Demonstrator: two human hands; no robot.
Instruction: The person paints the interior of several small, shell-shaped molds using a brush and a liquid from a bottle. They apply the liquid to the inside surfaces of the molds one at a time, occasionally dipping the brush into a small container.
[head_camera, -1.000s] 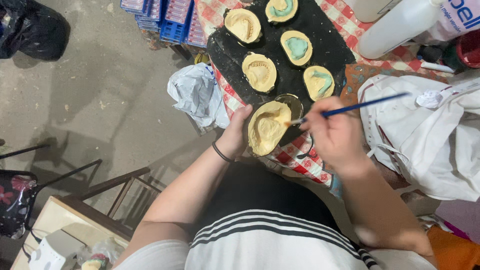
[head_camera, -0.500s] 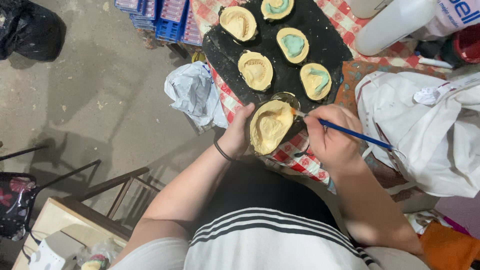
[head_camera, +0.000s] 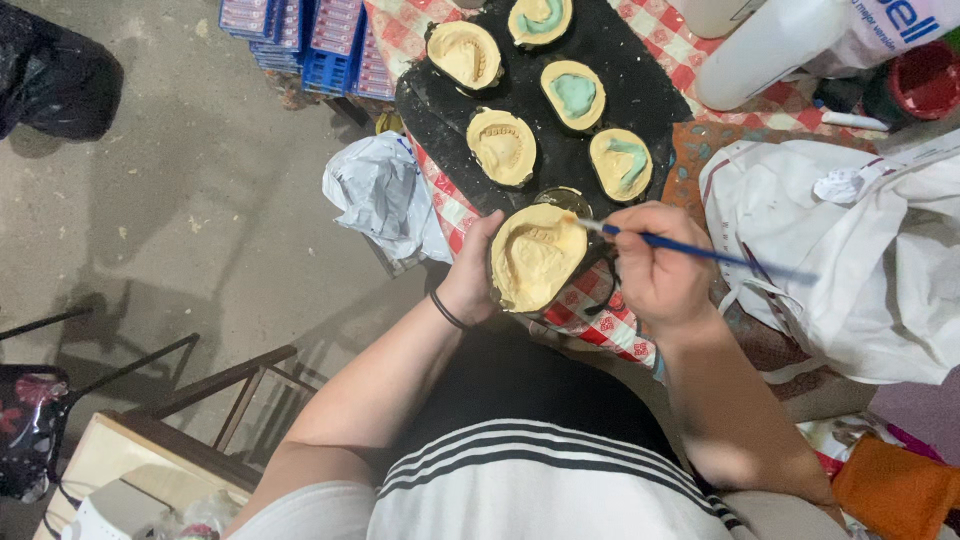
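Plaster dental cast (head_camera: 535, 257) at frame centre, being brushed.
From left: a crumpled plastic bag (head_camera: 385, 195) hangs off the checked tablecloth (head_camera: 590, 310); the left hand (head_camera: 475, 275) closes around the cast's edge, holding it tilted above the table edge; the right hand (head_camera: 655, 265) pinches a blue-handled brush (head_camera: 700, 250), tip at the cast's upper rim, apparently mid-coating. Five similar casts crowd the black mat (head_camera: 610, 40) above; white cloth bags (head_camera: 850, 250) lie right.

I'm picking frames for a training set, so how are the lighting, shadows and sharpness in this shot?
Head view: soft, even light, no strong glare; the yellow mould in the left hand is sharp, with its tooth imprints readable. The blue brush in the right hand is slightly soft toward its far end. Chair frames cast long, faint shadows on the concrete floor; straight lines bend a little near the edges.
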